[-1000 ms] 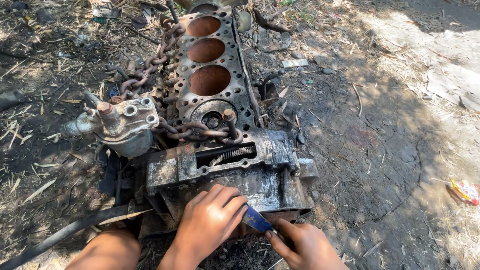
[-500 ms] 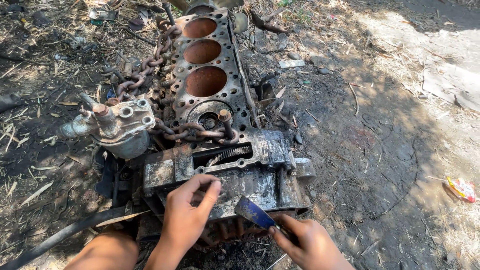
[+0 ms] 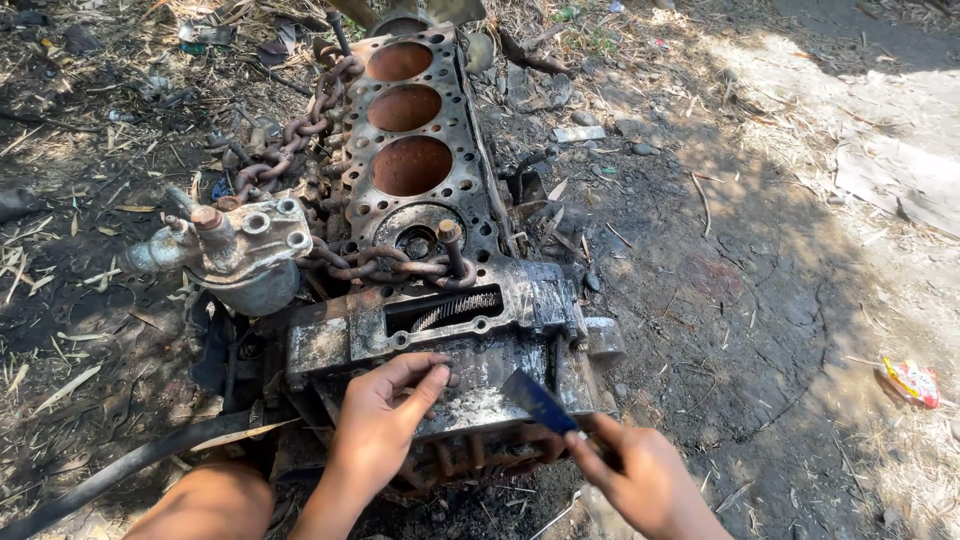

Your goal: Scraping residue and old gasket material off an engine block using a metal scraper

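A rusty engine block (image 3: 420, 215) lies on the dirt, its round cylinder bores facing up. A greasy front cover plate (image 3: 480, 385) closes its near end. My left hand (image 3: 385, 420) rests on that plate with fingertips touching the metal; it holds nothing that I can see. My right hand (image 3: 645, 480) grips a flat blue-bladed scraper (image 3: 540, 402), its tip at the plate's right part. A rusted chain (image 3: 395, 265) drapes across the block.
A grey pump housing (image 3: 245, 250) sticks out on the block's left. A black hose (image 3: 110, 480) runs along the ground at lower left. A colourful wrapper (image 3: 910, 380) lies at right. Dry leaves and debris cover the dirt.
My left hand drew back from lying flat over the cover plate to touching it with fingertips. The scraper blade, partly hidden before, now shows and points at the plate.
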